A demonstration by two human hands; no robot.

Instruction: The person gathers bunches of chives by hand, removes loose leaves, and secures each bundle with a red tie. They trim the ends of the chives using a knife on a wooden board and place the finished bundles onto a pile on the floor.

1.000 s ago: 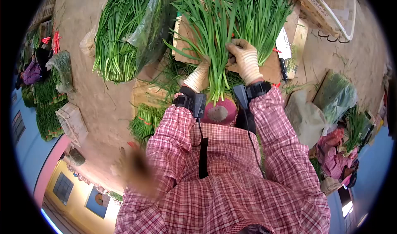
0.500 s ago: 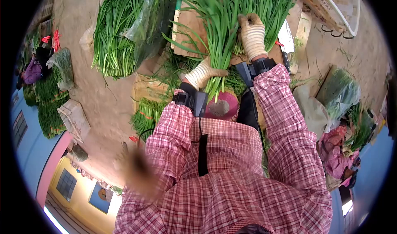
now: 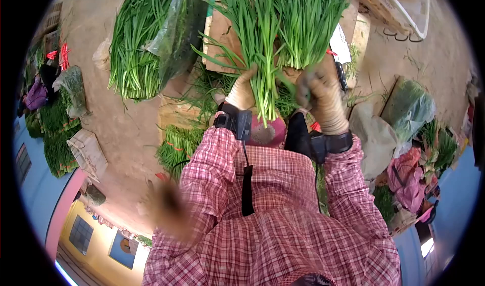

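My left hand [image 3: 241, 90], in a cream glove, is closed around the lower stems of a bunch of garlic chives [image 3: 263, 58]. The pale cut ends point toward me, above a pink bowl [image 3: 271, 133] of greyish material. My right hand [image 3: 322, 86], also gloved, is to the right of this bunch with its fingers curled. Motion blurs it, and a smeared green blade shows beside its fingertips; what it grips cannot be made out. A larger pile of chives [image 3: 308, 26] lies on the wooden board [image 3: 225, 41] beyond my hands.
A knife [image 3: 341, 48] with a dark handle lies right of the pile. Chives in a plastic bag [image 3: 177, 38] lie at the left. Tied bundles [image 3: 177, 147] sit near my left forearm. A white-rimmed crate [image 3: 399, 8] stands at upper right. Other people sit farther off.
My right hand has left the chive pile and come down toward me and slightly right, turning with fingers curled. My left hand keeps hold of the bunch.
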